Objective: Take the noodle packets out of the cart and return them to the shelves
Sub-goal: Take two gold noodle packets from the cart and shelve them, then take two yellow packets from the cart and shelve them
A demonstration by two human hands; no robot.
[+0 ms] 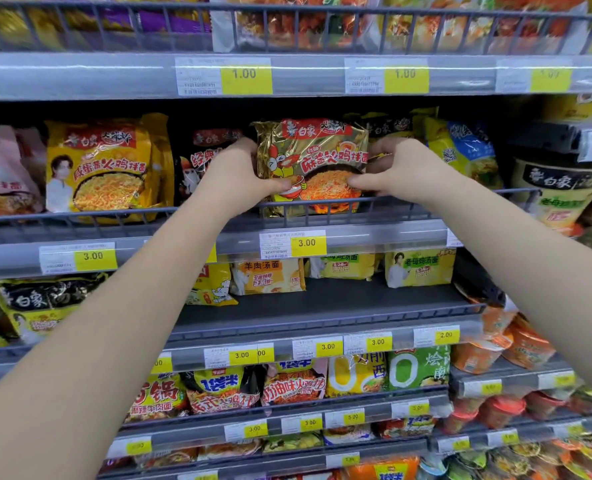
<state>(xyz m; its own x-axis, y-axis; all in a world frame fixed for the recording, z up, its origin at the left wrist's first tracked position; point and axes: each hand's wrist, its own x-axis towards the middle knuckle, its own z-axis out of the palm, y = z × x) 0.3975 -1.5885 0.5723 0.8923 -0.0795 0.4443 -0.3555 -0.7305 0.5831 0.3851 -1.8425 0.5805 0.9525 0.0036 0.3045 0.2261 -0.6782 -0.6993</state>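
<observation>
Place: a shop, in a grocery aisle.
Shelving: tiered grey metal shelves (pixel 322 303), one above another, each with wire front rails (pixel 45 217).
Price tags: yellow labels (pixel 306 242) clipped along every shelf's front edge, reading 1.00, 2.00 and 3.00.
Goods: noodle packets (pixel 104 168) standing face-out in rows, several of one kind together.
Right edge: cup noodle tubs (pixel 557 199) shelved likewise.

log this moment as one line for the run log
step: shelving | left hand: grips gold noodle packet left edge | right hand: grips its right edge | packet: upright, bottom behind shelf rail
</observation>
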